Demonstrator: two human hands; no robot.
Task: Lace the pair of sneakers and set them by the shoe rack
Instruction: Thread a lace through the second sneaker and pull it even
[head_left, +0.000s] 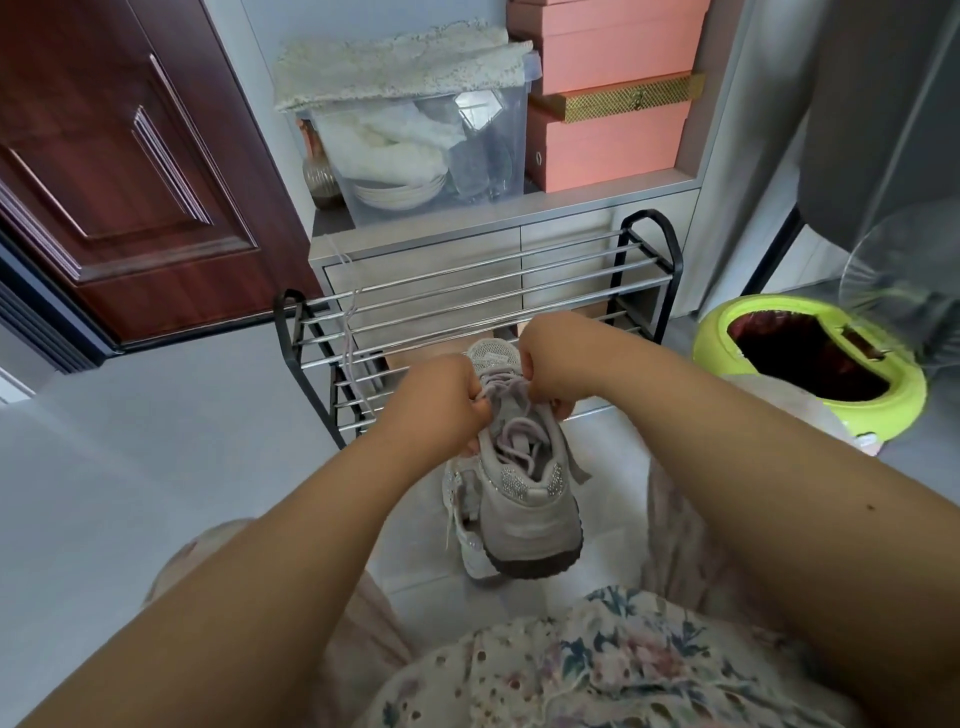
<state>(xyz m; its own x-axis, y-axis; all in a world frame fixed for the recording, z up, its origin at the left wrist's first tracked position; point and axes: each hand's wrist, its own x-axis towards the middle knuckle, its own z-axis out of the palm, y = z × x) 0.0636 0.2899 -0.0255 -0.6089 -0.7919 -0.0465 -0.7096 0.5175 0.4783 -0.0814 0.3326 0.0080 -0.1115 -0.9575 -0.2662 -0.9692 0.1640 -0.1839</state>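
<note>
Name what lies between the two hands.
The head view shows the grey sneaker and its laces between the left hand and right hand.

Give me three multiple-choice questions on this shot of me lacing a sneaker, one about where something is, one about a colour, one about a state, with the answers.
1. Where is the second sneaker?
A. On the rack's top rails
B. On the floor under the held sneaker
C. Inside the bin

2. What colour is the bin on the right?
A. Lime green
B. Blue
C. Black

3. What are the hands doing?
A. Both hang empty
B. Only one touches the shoe
C. Both grip the held sneaker's lace

Answers:
1 B, it shows below and left of the held sneaker.
2 A, its rim is bright lime.
3 C, the left hand and right hand both pinch the lace in front of the shoe rack.
</note>
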